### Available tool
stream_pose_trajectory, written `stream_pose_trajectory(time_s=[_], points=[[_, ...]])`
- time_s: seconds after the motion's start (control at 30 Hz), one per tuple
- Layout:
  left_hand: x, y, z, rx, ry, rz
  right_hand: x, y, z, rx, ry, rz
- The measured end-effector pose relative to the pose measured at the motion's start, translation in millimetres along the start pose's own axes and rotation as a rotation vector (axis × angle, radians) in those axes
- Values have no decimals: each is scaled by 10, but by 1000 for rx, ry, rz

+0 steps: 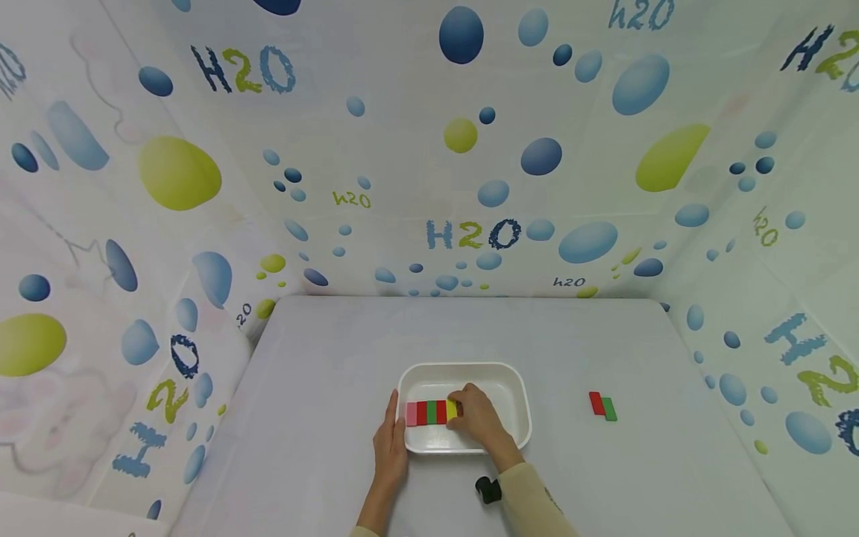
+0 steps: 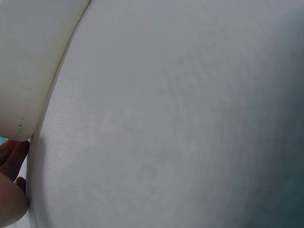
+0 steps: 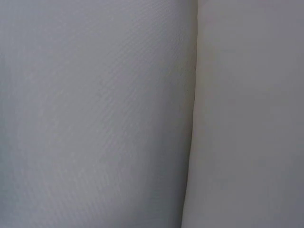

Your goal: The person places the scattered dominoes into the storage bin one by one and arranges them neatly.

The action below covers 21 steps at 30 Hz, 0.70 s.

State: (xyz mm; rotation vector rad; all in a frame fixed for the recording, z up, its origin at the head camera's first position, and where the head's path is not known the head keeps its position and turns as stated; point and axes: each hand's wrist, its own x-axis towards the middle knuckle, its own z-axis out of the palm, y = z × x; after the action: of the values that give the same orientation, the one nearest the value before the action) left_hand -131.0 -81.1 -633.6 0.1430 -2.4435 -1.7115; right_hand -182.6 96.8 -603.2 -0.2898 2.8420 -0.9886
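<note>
A white rectangular tray point(image 1: 470, 447) stands on the table in the head view. Along its left part lies a row of flat coloured blocks: a pink block point(image 1: 411, 414), a red block point(image 1: 421, 412), a green block point(image 1: 432, 412) and another red block point(image 1: 441, 412). At the row's right end my right hand point(image 1: 478, 416) pinches a yellow block point(image 1: 452, 409) between thumb and fingers. My left hand point(image 1: 391, 447) rests with straight fingers against the tray's left side. The left wrist view shows part of that hand point(image 2: 12, 166) beside the tray wall point(image 2: 33, 66).
To the tray's right, a red block point(image 1: 596, 403) and a green block point(image 1: 609, 409) lie side by side on the white table point(image 1: 322, 373). A black object point(image 1: 488, 490) sits by the right sleeve point(image 1: 533, 500). Patterned white curtains surround the table.
</note>
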Motion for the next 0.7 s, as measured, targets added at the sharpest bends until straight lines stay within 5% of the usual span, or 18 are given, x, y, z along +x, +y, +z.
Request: stream_pose_trajectory(time_s=[0.7], points=[[0, 2, 6, 17, 17, -11, 18, -15, 33, -17, -18, 76]])
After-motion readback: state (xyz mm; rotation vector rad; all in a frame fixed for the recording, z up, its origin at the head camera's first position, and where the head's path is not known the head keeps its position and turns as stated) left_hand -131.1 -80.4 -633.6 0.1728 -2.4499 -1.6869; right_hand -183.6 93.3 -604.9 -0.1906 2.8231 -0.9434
